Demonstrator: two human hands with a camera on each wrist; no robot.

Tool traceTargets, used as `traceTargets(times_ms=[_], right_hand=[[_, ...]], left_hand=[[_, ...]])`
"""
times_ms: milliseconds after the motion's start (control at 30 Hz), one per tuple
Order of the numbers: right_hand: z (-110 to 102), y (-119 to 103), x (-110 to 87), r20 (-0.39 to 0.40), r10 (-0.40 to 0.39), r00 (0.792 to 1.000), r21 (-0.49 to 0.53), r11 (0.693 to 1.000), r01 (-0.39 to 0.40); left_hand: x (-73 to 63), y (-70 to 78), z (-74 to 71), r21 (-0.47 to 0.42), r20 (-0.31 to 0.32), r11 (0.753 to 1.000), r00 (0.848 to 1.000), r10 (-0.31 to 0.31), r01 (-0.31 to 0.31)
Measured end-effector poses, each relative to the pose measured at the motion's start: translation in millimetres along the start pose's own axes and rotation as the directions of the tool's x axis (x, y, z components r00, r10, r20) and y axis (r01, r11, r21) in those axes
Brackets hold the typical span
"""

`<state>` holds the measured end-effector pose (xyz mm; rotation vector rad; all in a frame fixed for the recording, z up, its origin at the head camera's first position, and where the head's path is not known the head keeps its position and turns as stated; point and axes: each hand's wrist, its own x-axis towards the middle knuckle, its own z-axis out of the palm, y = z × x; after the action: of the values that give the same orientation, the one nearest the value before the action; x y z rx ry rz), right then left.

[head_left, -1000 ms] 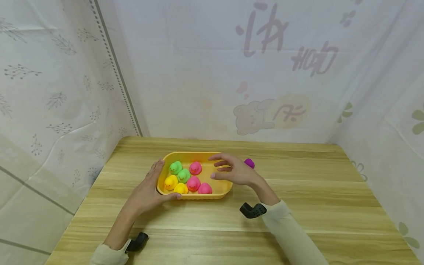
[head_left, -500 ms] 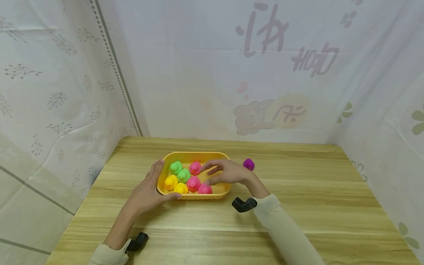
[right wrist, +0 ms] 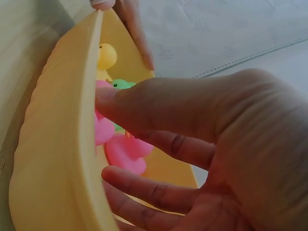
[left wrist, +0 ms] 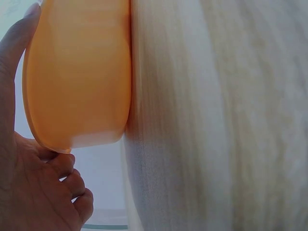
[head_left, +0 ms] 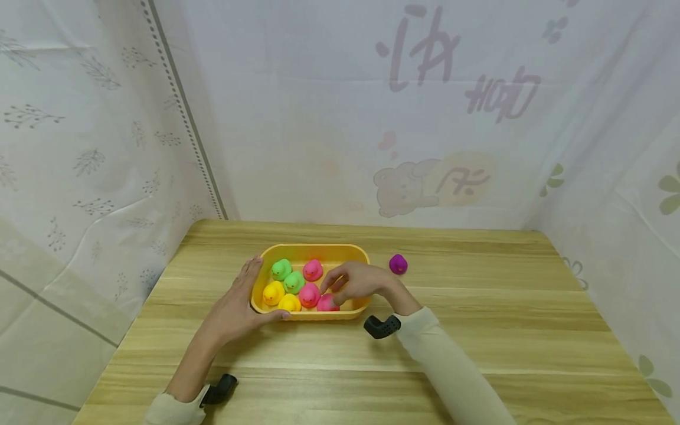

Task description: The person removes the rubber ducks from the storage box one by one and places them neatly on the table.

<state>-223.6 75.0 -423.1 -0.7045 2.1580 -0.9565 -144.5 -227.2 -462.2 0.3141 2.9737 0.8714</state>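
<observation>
At the far left, the desk (head_left: 552,307) is being bordered by a hanging cloth (head_left: 79,171) printed with sprigs. Next, the left end of a yellow tray (head_left: 319,316) is being held by the left hand (head_left: 234,310), with the fingers being laid along the end wall and the thumb being stretched along the near rim. By this grip the tray is, it seems, being steadied.

Inside the tray's left end, a yellow duck (head_left: 273,293) is being contained, with a green duck (head_left: 281,270) behind it. Just to the right, a second yellow duck (head_left: 289,303) and a second green duck (head_left: 293,283) are being grouped with them. Farther right, a back pink duck (head_left: 313,270), a middle pink duck (head_left: 309,296) and a front pink duck (head_left: 326,304) are being contained.

Over the tray's right half, the right hand (head_left: 358,280) is being held with thumb and forefinger narrowly spaced. The front pink duck is apparently being touched by the thumb; whether it is being pinched cannot be told. The step in hand is being judged as the grasping of that duck. For the next move, a firm pinch seems to be called for, without the middle pink duck being knocked.

Beyond the tray's right end, a purple duck (head_left: 398,264) is being borne by the desk, apart from both hands.
</observation>
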Motion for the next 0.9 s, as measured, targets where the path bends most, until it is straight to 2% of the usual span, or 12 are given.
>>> traceTargets(times_ms=[233,567,900], right_hand=[[3,-1,3.1,0.015,0.032,0.999,-0.058,0.998,-0.031],[11,-5,5.4,-0.034,0.045,0.998,-0.147,0.988,-0.050],[13,-6,4.1,-0.030,0.018,0.999,-0.180,0.983,-0.023]], left_hand=[[0.3,-0.6,0.6,0.010,0.002,1.000,1.000,-0.021,0.021],[0.9,-1.4,1.3,0.008,0.003,1.000,1.000,-0.025,0.024],[1.0,-1.2,1.3,0.012,0.000,1.000,1.000,-0.021,0.021]])
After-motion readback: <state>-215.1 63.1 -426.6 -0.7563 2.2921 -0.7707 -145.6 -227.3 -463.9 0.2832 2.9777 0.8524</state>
